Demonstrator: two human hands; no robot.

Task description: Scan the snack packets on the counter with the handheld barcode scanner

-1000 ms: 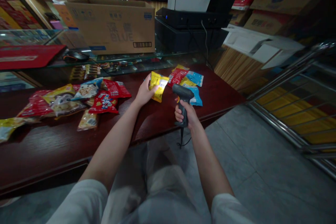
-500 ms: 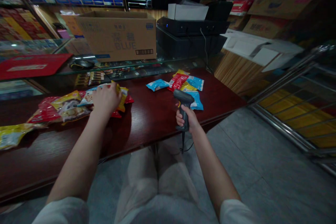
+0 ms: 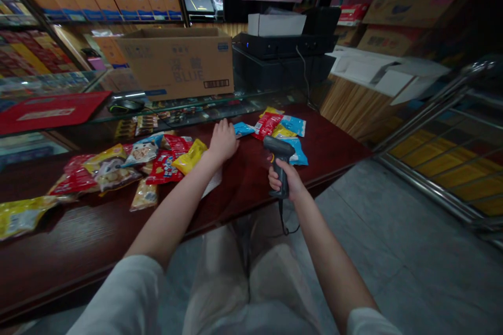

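My right hand is wrapped around the grip of a dark barcode scanner, held upright above the table's front edge. My left hand is over the left end of a small blue snack bag, fingers together and bent down on it. Its fingertips are partly hidden. Just left of that hand lies a yellow snack bag. Beside it is a pile with a red bag, a blue-and-white bag and a yellow-brown bag. Behind the scanner lie a red bag and another blue bag.
The dark red wooden table meets a glass display counter. A cardboard box, a mouse and a black machine stand on the glass. A metal rack is at right. The scanner's cable hangs over the edge.
My left hand has left the yellow bag in the left pile and moved right to the small blue bag. My right hand still holds the scanner in nearly the same spot.
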